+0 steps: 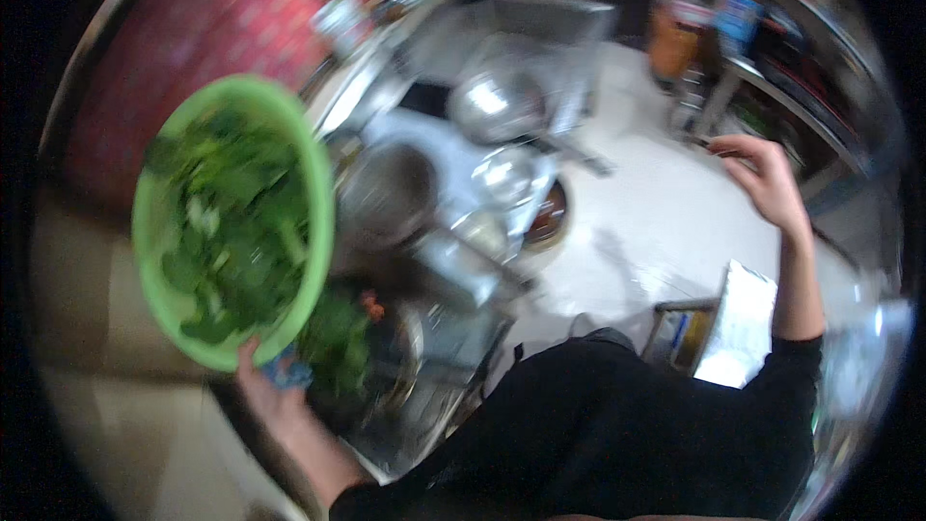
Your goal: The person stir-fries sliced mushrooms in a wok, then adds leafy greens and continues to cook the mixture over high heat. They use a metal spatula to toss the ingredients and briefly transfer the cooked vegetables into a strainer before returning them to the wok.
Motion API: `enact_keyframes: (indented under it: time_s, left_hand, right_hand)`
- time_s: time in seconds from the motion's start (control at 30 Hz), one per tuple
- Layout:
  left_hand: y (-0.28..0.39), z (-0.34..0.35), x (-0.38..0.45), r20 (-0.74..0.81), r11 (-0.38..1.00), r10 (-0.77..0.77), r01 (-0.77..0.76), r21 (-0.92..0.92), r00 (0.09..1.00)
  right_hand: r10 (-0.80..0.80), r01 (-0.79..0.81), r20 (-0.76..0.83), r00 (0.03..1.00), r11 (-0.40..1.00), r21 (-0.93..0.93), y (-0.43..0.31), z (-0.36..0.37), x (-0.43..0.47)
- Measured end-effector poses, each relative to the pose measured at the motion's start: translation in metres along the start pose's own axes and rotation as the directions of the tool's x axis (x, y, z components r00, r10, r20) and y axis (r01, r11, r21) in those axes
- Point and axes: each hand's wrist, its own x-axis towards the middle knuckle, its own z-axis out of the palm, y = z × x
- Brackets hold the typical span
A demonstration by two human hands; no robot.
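My left hand (269,387) grips the lower rim of a light green plastic bowl (323,231), tilted towards the camera and filled with dark leafy greens (239,210). Something blue, perhaps a cloth, shows between this hand and the bowl. More leafy greens (336,340) lie just right of the bowl, beside a small orange-red piece. My right hand (752,174) is raised at the right with thumb and fingertips close together, near the shelving. Blur hides whether it holds anything.
Metal pans (391,192) and a shiny metal bowl (499,105) stand on the counter in the middle. A metal shelf unit (788,98) with jars and packets stands at the right. A foil-like silver panel (738,325) is near my right forearm.
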Motion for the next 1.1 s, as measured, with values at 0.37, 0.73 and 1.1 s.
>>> enact_keyframes:
  time_s: [0.37,0.73,1.1]
  left_hand:
    - [-0.146,0.412,0.006,0.625,0.764,-0.643,0.315,0.563,0.443]
    - [-0.497,0.737,-0.159,0.466,0.464,-0.884,0.046,0.884,-0.039]
    - [-0.811,0.861,-0.444,-0.071,0.08,-0.958,-0.496,0.865,-0.279]
  right_hand:
    - [0.4,-0.359,-0.195,0.896,0.909,0.213,0.167,-0.119,-0.16]
    - [0.856,-0.699,-0.272,0.44,0.516,0.495,0.267,-0.071,-0.226]
    - [0.93,-0.469,-0.282,-0.235,0.145,0.871,0.269,-0.031,-0.192]
